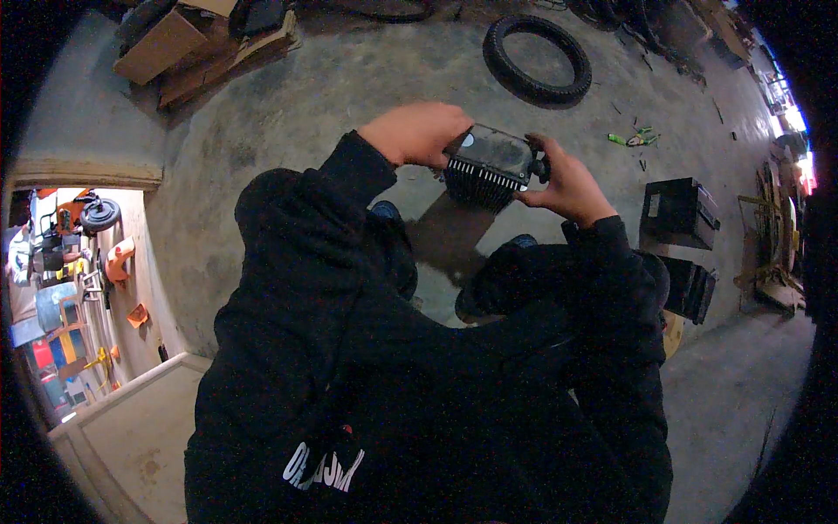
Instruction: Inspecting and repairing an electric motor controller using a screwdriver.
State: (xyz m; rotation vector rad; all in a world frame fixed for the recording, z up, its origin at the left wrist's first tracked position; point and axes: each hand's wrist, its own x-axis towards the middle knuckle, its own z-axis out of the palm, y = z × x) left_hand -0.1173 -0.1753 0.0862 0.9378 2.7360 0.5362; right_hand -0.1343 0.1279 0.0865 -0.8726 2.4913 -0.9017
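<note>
Both my hands hold up a black box (497,152) with a flat, dusty grey top and a row of fins along its near side; its exact kind I cannot make out. My left hand (417,133) is closed on its left end, fingers over the far edge. At the other end, my right hand (569,185) grips with thumb and fingers around a black round knob or fitting (541,168). The box is above the concrete floor, in front of my knees.
A black knobby tyre (497,72) lies on the floor (349,83) ahead. Green-handled pliers (642,138) and small pieces lie to the right, beyond two black boxes (681,214). Cardboard boxes (161,52) sit far left. A lit doorway (87,175) opens at left.
</note>
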